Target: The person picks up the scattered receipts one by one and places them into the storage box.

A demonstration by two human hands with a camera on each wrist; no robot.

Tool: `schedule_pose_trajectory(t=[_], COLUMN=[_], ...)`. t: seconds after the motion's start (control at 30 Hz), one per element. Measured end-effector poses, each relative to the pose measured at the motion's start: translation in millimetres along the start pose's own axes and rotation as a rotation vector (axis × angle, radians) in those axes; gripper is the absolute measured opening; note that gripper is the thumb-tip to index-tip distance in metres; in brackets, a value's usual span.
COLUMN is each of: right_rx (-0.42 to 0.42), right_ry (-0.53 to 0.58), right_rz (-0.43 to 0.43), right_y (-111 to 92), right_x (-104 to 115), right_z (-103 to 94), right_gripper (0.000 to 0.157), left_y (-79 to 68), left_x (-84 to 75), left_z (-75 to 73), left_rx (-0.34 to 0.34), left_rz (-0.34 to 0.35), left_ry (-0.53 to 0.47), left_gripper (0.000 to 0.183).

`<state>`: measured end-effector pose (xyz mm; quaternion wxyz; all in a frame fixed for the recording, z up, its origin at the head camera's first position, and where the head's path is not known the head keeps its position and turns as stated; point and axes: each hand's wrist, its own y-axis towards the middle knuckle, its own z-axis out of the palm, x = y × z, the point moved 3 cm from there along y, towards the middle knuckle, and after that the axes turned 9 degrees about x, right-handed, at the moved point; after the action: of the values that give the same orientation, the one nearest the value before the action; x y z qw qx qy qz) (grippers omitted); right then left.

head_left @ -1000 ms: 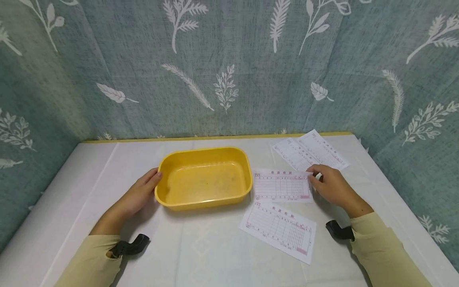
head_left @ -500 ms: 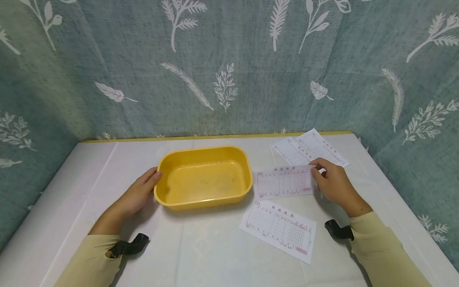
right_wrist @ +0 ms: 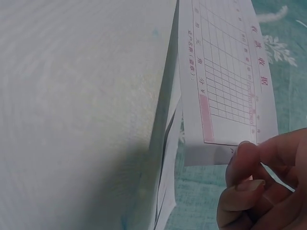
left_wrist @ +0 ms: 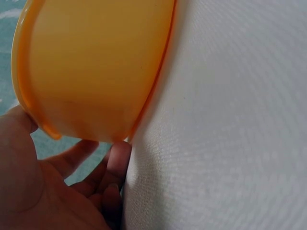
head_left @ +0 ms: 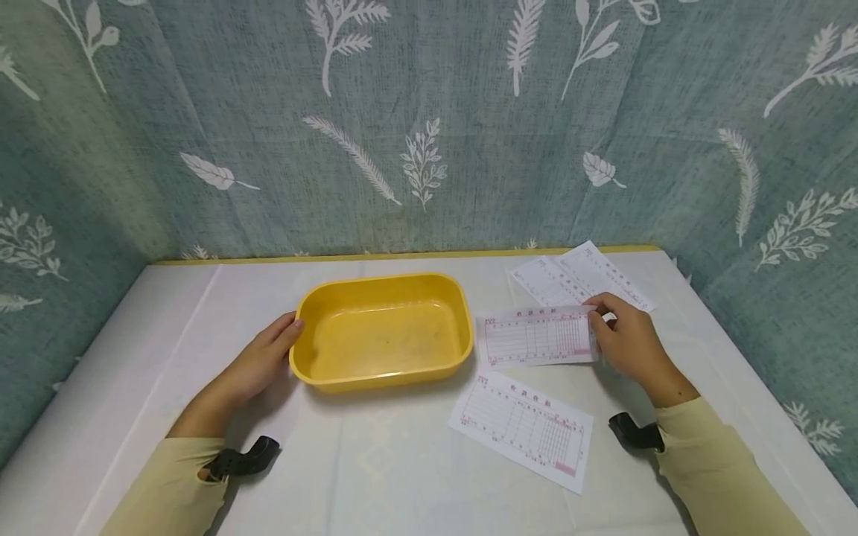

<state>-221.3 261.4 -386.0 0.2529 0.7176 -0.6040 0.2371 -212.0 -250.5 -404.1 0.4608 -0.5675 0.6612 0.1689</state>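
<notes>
In the head view, the left hand (head_left: 258, 361) grips the yellow plastic basin (head_left: 382, 339) at its left end, while the right hand (head_left: 626, 342) pinches a printed receipt slip (head_left: 536, 336) just beyond the right end; lifting that slip seems the step in hand. The left wrist view shows the thumb (left_wrist: 24, 117) at the rim (left_wrist: 17, 81). In the right wrist view, the pinch is narrow, near the slip's corner, so the next move likely calls for a gentle, steady pull.

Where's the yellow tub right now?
In the head view, the yellow tub is just left of centre, between the left hand, which grips it, and the paper slip that the right hand holds.
</notes>
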Motion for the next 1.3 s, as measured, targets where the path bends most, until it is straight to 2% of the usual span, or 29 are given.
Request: schedule_pose_trajectory(t=[0.17, 0.8, 1.3], right_rx=[-0.011, -0.058, -0.162], right_ry=[0.013, 0.083, 0.151], right_rz=[0.02, -0.012, -0.027], right_y=[-2.7, -1.2, -4.0], right_x=[-0.5, 5.8, 13.7], right_z=[-1.5, -2.4, -9.5], right_gripper=[0.019, 0.02, 0.022], left_y=[-0.4, -1.0, 0.4], left_x=[-0.2, 1.7, 3.1], left_z=[2.1, -1.2, -0.6], left_rx=[0.012, -0.006, -0.015], left_rz=[-0.004, 0.001, 0.027], left_ry=[0.005, 0.015, -0.001], left_gripper=[0.069, 0.071, 0.068])
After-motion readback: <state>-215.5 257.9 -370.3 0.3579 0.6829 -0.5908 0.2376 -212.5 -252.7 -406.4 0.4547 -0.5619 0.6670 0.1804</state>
